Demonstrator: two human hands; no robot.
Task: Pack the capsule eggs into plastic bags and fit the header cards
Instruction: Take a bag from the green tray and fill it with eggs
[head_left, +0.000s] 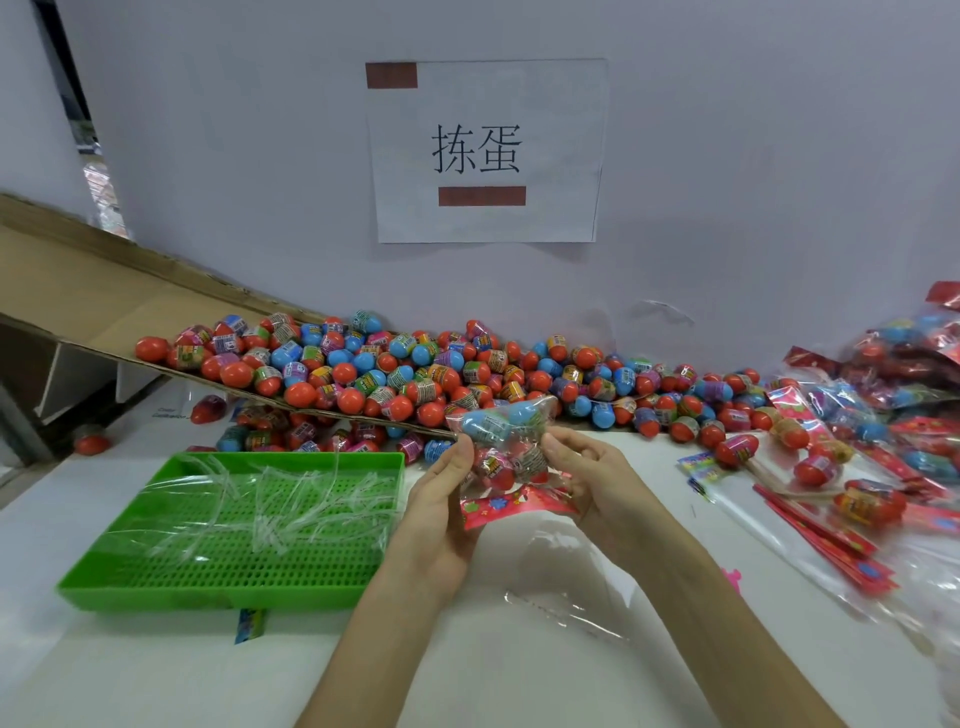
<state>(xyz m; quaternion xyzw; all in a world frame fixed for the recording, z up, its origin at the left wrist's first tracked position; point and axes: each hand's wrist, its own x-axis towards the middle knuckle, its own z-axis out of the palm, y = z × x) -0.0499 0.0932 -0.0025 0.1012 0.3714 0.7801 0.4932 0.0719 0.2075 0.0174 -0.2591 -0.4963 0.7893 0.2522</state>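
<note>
Head view: I hold a filled bag (506, 447) between both hands, above the white table (156, 675) and just in front of the loose eggs (467, 374). My left hand (441, 499) curls round the bag's left side, thumb on its front. My right hand (597, 483) pinches the right side between thumb and bent fingers. Blue and red eggs show through the clear plastic, and the red card (514, 506) sits at the bag's end nearest me, between my palms. The loose eggs lie heaped along the wall, partly on a tilted cardboard (78, 296) sheet, some under it. A green tray (234, 571) lies to my left, with clear strips (291, 499) in it. Finished packs (883, 395) pile up on my right. A paper sign (488, 150) hangs on the wall
</note>
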